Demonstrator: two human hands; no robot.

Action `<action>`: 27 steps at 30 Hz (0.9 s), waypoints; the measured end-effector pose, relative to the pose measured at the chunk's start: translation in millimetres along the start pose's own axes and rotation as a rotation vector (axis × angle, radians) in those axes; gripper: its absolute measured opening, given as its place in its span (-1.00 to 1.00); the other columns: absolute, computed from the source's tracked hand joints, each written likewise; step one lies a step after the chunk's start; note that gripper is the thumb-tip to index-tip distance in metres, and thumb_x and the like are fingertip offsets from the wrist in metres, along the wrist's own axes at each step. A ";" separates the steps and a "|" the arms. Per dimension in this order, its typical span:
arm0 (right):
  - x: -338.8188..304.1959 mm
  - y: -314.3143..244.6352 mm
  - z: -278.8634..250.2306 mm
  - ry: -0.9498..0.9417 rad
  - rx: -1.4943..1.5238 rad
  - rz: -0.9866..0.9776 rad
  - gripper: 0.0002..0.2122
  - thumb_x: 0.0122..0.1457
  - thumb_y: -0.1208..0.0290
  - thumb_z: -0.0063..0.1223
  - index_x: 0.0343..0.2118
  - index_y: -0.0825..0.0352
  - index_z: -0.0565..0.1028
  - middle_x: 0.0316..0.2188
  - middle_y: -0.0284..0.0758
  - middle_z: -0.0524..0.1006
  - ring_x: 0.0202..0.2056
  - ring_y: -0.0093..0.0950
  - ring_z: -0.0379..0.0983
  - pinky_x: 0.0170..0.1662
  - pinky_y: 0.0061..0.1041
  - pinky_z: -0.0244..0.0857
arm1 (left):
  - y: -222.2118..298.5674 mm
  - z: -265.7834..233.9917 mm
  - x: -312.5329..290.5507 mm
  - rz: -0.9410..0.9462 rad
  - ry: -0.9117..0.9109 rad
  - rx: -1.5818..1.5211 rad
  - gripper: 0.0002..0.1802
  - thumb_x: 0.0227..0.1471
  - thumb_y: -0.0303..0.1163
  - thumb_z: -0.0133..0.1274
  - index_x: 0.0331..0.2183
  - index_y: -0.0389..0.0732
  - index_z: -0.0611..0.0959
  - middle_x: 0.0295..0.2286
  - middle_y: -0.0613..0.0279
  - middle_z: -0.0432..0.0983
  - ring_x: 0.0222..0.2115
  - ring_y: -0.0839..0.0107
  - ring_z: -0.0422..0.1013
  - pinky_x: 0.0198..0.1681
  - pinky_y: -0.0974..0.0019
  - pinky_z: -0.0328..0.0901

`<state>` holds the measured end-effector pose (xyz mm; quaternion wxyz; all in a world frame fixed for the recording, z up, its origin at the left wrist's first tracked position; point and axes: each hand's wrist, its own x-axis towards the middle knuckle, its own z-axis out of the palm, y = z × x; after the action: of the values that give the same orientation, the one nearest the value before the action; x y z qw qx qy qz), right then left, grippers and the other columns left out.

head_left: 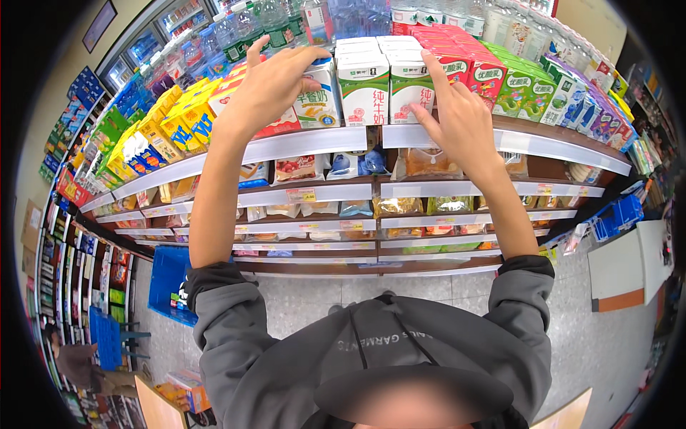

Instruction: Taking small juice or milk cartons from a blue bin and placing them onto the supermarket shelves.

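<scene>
Both hands reach to the top shelf, over rows of milk cartons. My left hand has its fingers stretched apart, its fingertips by the top of a white and blue milk carton. At the front of the right-hand white and green row, my right hand holds its index finger and thumb apart beside a milk carton. That index finger reaches its upper right corner; whether it presses there I cannot tell. Between the hands stands another white and green milk carton, untouched. Red cartons are partly behind my right hand.
Yellow cartons line the shelf to the left, green cartons to the right. Bottles stand behind. Lower shelves hold bagged foods behind a white price rail. A blue basket is at lower left; a person is farther left.
</scene>
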<state>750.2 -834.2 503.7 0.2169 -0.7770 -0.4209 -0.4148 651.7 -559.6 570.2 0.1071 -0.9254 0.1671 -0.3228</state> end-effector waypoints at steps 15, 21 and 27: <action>-18.9 13.8 16.0 -0.093 0.474 0.042 -0.27 0.07 0.45 0.14 0.26 0.26 -0.04 -0.38 -0.17 0.52 -0.37 -0.30 0.53 -0.24 -0.37 0.40 | 3.6 0.5 -3.1 -0.028 -0.022 0.007 -0.59 0.13 -0.29 -0.06 0.04 -0.07 0.41 -0.17 0.17 0.47 -0.10 0.30 0.36 0.18 0.06 -0.15; -24.8 18.9 19.7 -0.094 0.601 0.062 -0.30 0.10 0.53 0.10 0.24 0.31 -0.05 -0.36 -0.21 0.51 -0.31 -0.37 0.53 -0.19 -0.40 0.40 | 17.6 8.3 -0.7 -0.066 0.065 0.024 -0.49 0.07 -0.08 0.02 -0.01 -0.14 0.44 -0.20 0.14 0.49 -0.10 0.28 0.37 0.17 0.03 -0.12; -33.1 21.4 25.5 -0.007 0.687 0.095 -0.37 0.08 0.49 0.11 0.19 0.32 0.06 -0.42 -0.25 0.49 -0.36 -0.33 0.50 -0.29 -0.39 0.39 | 27.1 13.7 -1.3 -0.096 0.124 0.066 -0.52 0.04 -0.09 0.05 -0.08 -0.20 0.47 -0.24 0.20 0.50 -0.12 0.31 0.38 0.15 0.05 -0.06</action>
<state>769.8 -844.2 462.3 0.4835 -0.6786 -0.5002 -0.2356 652.9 -582.8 550.7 0.1115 -0.9066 0.1179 -0.3896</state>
